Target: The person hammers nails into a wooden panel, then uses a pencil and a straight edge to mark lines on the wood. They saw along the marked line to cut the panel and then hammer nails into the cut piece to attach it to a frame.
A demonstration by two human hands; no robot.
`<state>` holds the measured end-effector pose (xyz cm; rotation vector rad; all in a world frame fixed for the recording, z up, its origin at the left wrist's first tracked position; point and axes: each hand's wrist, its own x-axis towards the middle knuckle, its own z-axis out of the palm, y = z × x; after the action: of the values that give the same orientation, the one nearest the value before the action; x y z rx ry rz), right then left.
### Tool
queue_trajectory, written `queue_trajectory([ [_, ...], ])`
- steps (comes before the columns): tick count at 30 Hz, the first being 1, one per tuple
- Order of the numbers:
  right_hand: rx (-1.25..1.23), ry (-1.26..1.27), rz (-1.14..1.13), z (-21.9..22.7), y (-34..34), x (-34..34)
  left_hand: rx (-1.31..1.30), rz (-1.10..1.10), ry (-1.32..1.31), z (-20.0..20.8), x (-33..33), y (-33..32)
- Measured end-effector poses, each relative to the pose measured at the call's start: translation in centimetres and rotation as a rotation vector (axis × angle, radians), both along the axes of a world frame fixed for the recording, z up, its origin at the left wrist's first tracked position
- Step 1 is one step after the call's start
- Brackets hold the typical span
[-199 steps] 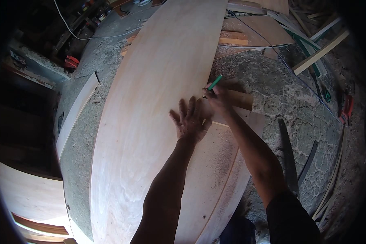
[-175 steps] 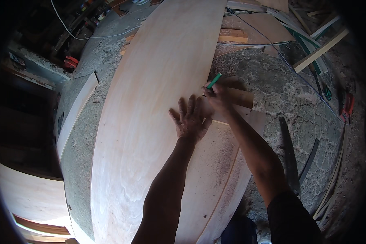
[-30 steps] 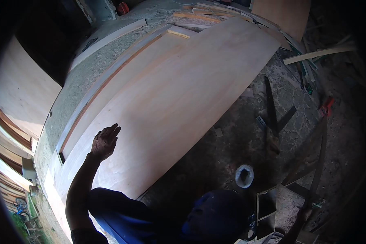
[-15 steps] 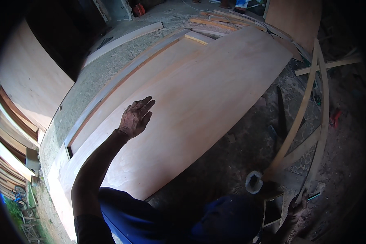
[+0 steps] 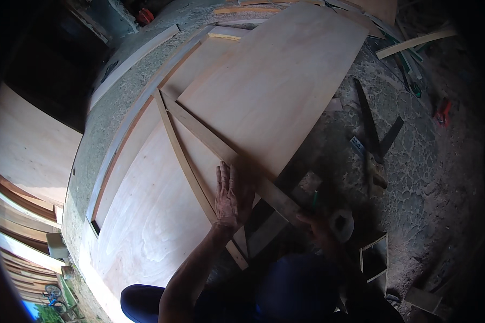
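A large pale plywood sheet (image 5: 285, 81) lies in front of me over a framed panel (image 5: 188, 70). Across it slants an A-shaped wooden frame (image 5: 205, 126), its two long strips meeting at the far left. My left hand (image 5: 227, 202) is between these strips, fingers stretched out, with the fingertips at the wider strip; whether they press on it is unclear. At the near end of that wider strip, my right hand (image 5: 318, 229) is closed around the wood, partly in shadow. A thin green pencil-like stick (image 5: 315, 198) rises beside its fingers.
A handsaw (image 5: 369, 134) lies on the rough floor to the right, with a red-handled tool (image 5: 442, 112) farther right. A white roll (image 5: 341, 225) and a small open wooden box frame (image 5: 374, 258) stand near my right arm. Boards (image 5: 32, 140) lean at the left.
My right hand has brought the A-shaped frame from the right side onto the plywood. My left hand has moved right and nearer, to the frame. The view has shifted.
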<state>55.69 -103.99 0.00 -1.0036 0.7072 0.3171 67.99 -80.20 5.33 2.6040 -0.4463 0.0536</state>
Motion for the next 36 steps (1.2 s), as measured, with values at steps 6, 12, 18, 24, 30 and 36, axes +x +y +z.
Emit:
queue_trajectory([
  [6, 0.132, 0.014, -0.009, -1.4, 1.6, 3.1, 0.119, 0.247, 0.061, -1.3, -1.0, -1.3],
  [12, 0.191, -0.111, -0.073, -4.1, 2.2, 5.9, 0.09, 0.2, 0.007, -2.0, 1.3, 1.0],
  [18, 0.096, -0.116, -0.067, -1.0, 1.9, 6.1, 0.045, 0.194, 0.013, -4.2, 4.7, 2.4],
  [24, 0.141, -0.081, -0.082, -0.9, 1.4, 7.0, -0.018, 0.163, 0.029, -3.4, 5.9, 2.0],
  [30, 0.163, -0.06, -0.083, -1.1, 1.4, 7.2, -0.069, 0.138, 0.006, -3.5, 5.6, 2.3],
  [36, 0.192, -0.029, -0.055, -1.1, 1.3, 6.8, -0.079, 0.138, 0.024, -3.8, 5.6, 2.6],
])
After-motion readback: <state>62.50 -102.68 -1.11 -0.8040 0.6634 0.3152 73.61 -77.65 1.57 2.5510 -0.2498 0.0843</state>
